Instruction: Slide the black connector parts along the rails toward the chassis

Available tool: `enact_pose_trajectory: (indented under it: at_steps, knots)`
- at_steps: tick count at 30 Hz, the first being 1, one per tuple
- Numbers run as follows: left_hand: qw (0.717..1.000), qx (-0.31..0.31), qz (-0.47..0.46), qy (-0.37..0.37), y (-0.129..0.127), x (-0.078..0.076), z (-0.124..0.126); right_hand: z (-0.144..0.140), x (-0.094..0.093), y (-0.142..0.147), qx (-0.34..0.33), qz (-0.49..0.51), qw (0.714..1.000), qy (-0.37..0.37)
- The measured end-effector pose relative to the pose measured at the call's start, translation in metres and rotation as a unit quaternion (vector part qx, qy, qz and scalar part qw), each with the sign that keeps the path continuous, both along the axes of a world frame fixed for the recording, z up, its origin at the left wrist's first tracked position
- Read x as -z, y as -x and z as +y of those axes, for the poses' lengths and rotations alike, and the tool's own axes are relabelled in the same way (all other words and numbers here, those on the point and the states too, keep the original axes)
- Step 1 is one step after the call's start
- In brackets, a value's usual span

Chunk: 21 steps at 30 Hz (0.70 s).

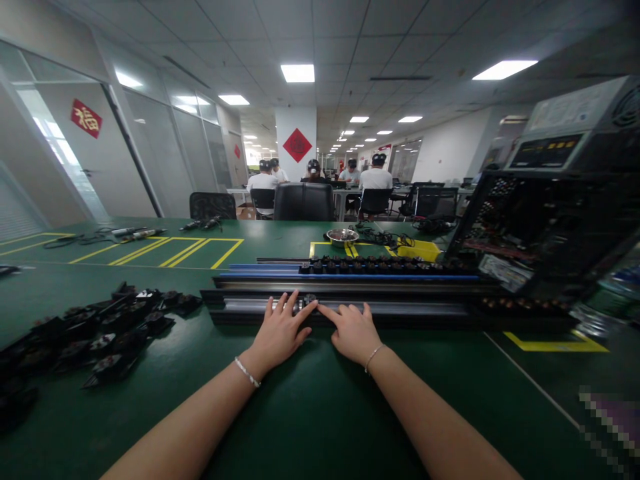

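Observation:
A long dark channel rail (415,308) with a shiny inner groove lies across the green table in front of me. In its groove sits a small black part (311,298) with a metallic top. My left hand (280,328) rests over the rail, fingers spread, with the index fingertip at that part. From the other side, my right hand (356,332) stretches its index finger to the same spot, and the two fingertips nearly meet. More of the small parts (520,305) line the rail's right end. Behind lies another rail (260,283), and a row of black parts (370,265) stands beyond it.
Loose black parts (120,333) are heaped at the left. An opened computer case (530,220) stands at the right. A metal bowl (342,236), a yellow tray (419,251) and cables (380,235) lie farther back. Several people sit at distant tables.

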<state>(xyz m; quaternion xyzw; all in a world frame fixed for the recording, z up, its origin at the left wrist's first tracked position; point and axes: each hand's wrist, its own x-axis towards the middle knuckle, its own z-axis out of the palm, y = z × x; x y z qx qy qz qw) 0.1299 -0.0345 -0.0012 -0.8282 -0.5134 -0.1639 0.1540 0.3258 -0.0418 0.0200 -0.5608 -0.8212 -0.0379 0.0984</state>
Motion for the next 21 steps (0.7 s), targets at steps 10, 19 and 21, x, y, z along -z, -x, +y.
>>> enact_pose_trajectory:
  at_steps: [10, 19, 21]
  knots:
    - [0.997, -0.032, 0.034, -0.055, -0.018, -0.001, -0.004, 0.0, 0.007, 0.001, 0.002, 0.008, 1.0, -0.027]
    - [0.997, -0.02, 0.052, -0.062, -0.018, -0.004, -0.005, 0.0, 0.007, 0.001, 0.004, 0.011, 0.999, -0.034]
    - [0.995, -0.028, 0.063, -0.072, -0.019, -0.004, -0.006, 0.0, 0.007, 0.001, 0.006, 0.008, 0.999, -0.034]
